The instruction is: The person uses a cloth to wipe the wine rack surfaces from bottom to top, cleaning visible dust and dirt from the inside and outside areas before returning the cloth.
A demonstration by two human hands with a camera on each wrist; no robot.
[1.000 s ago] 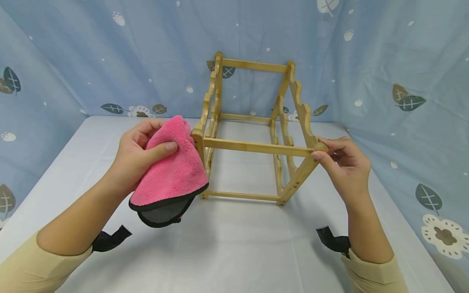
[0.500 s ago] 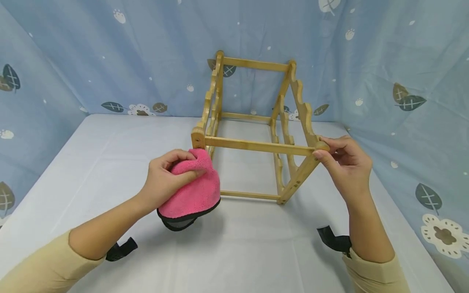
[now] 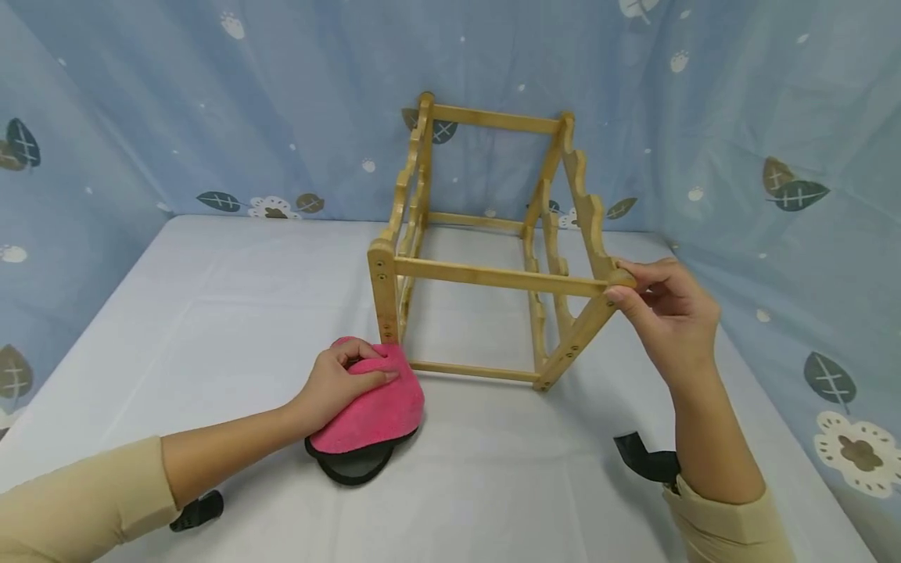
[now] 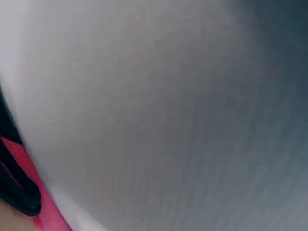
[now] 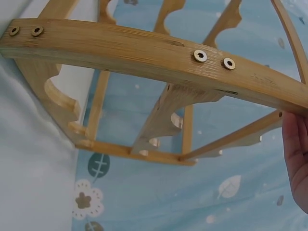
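Note:
A wooden rack (image 3: 493, 277) with scalloped side rails stands on the white table, tilted in the head view. My left hand (image 3: 341, 391) grips a pink cloth (image 3: 376, 407) with black edging and a grey underside, pressed around the foot of the rack's front left post. The cloth hides that lower end. At the upper front right corner, my right hand (image 3: 665, 313) pinches the rack between thumb and fingers. The right wrist view shows a screwed post (image 5: 144, 48) of the rack close up, with part of the right hand (image 5: 296, 159) at its end. Only a cloth corner (image 4: 45, 207) shows in the left wrist view.
The white-covered table (image 3: 232, 289) extends around the rack. A blue curtain (image 3: 281, 102) with leaf and flower prints rises behind and along both sides. Black straps (image 3: 644, 461) stick out near the wrists.
My left hand has slid the cloth down the front left post, from its top to its foot. My right hand keeps its hold on the corner, and the rack stays in place.

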